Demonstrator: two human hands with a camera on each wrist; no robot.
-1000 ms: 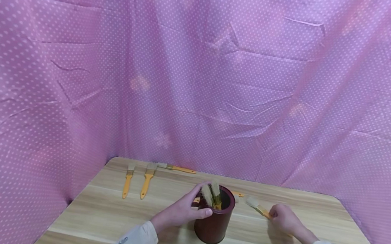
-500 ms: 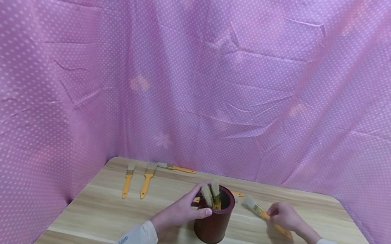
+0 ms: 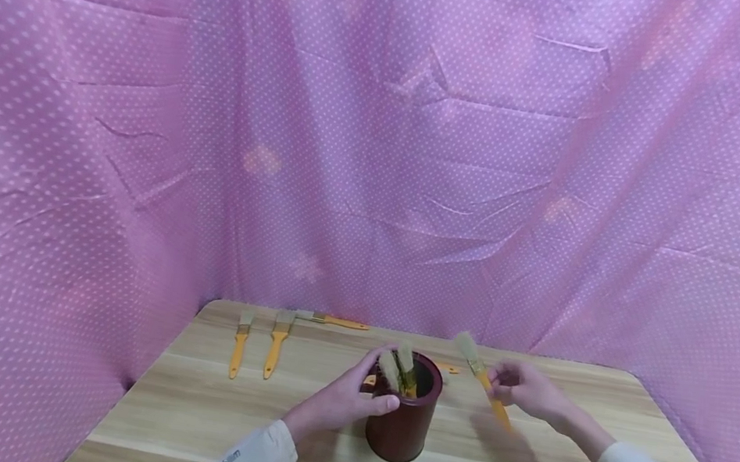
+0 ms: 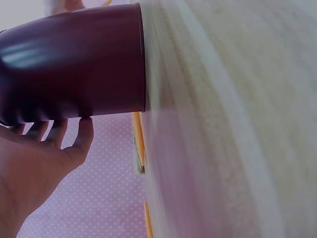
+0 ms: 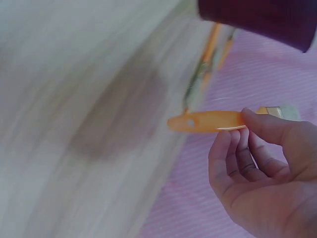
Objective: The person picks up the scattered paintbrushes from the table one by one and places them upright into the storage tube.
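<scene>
A dark red cylindrical canister [image 3: 397, 434] stands upright near the middle of the table. My left hand [image 3: 340, 402] grips its left side, thumb at the front near the rim. In the left wrist view, the fingers touch the canister wall [image 4: 74, 64]. Several paintbrushes [image 3: 404, 370] lean inside it with bristles up, their lower parts hidden. To the right, my right hand [image 3: 528, 391] pinches a paintbrush [image 3: 495, 405] by its yellow handle above the table, bristles pointing up and left. In the right wrist view, thumb and fingers hold that handle [image 5: 213, 121] near the metal ferrule.
Two yellow-handled paintbrushes [image 3: 238, 351] lie side by side on the left of the wooden table [image 3: 172, 424]. Another paintbrush [image 3: 343, 323] lies along the back edge. Behind the canister, a brush handle [image 3: 448, 368] shows partly. Pink dotted cloth [image 3: 376, 184] surrounds the table.
My right hand has lifted the paintbrush off the table, moving slightly left, and the brush has tilted more upright. My left hand has stayed on the canister.
</scene>
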